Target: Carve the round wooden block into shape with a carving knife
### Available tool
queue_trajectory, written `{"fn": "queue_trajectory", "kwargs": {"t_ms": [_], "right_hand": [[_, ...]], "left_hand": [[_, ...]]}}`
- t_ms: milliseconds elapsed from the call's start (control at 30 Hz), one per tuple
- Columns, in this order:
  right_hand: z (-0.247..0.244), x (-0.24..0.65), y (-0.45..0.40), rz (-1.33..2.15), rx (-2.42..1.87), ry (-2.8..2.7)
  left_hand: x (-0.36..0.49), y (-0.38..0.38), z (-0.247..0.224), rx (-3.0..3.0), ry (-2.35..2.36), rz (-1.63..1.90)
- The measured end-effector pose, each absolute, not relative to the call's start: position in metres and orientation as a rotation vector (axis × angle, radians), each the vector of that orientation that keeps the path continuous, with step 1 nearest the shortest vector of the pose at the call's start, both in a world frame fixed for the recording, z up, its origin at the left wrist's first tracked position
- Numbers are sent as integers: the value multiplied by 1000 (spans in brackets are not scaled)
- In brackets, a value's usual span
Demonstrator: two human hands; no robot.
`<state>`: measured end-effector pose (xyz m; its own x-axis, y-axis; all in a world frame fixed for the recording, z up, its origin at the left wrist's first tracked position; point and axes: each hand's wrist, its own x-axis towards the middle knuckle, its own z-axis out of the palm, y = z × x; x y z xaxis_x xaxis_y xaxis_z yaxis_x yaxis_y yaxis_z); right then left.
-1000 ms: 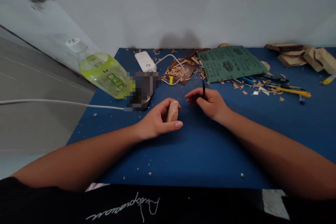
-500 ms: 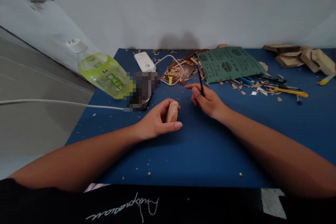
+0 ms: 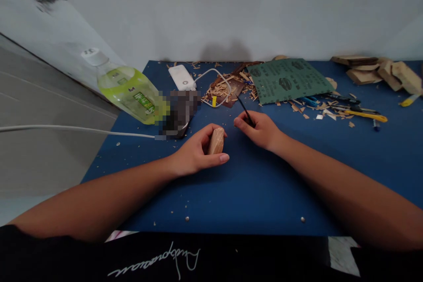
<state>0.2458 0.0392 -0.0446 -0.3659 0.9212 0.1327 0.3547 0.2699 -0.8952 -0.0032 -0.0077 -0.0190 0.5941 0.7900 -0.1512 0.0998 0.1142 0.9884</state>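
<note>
My left hand point(image 3: 196, 152) is shut around a small faceted block of pale wood point(image 3: 216, 141), which rests on the blue table top point(image 3: 251, 194). My right hand point(image 3: 259, 130) pinches a thin black stick-like tool point(image 3: 243, 108) between its fingers, with the tool's tip pointing up and to the left. I cannot tell what the tool is, since its lower end is hidden in my fingers. The two hands are close together but apart, and neither touches the other's object.
Wood shavings and a dark piece of wood point(image 3: 224, 90) lie by a white power bank point(image 3: 181, 77) and its cable. Behind them are green sandpaper point(image 3: 286, 80), a fallen green bottle point(image 3: 132, 94), a yellow utility knife point(image 3: 365, 116) and wooden blocks point(image 3: 383, 70).
The black tool in my right hand has tilted from nearly upright to leaning up-left, and that hand has shifted slightly left. My left hand and the wood block have hardly moved.
</note>
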Motion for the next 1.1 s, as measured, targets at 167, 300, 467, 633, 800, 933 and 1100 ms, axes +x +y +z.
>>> {"fn": "queue_trajectory", "kwargs": {"t_ms": [167, 300, 467, 633, 800, 933, 1100], "right_hand": [[-48, 246, 42, 1033, -1100, -1875], [-48, 246, 44, 1012, -1123, -1893], [-48, 247, 44, 1044, -1135, -1910], [-50, 246, 44, 1023, -1056, -1922], [-47, 246, 42, 967, -1034, -1983], [-46, 247, 41, 1027, -1058, -1967], [-45, 246, 41, 977, -1056, -1991]], "left_hand": [[-3, -7, -19, 1382, 821, 605], [-3, -8, -19, 1382, 815, 603], [-3, -8, -19, 1381, 818, 604], [-3, -7, -20, 1390, 825, 601], [-3, -8, -20, 1402, 843, 594], [-3, -8, -20, 1393, 841, 596], [-5, -7, -21, 1394, 817, 602]]}}
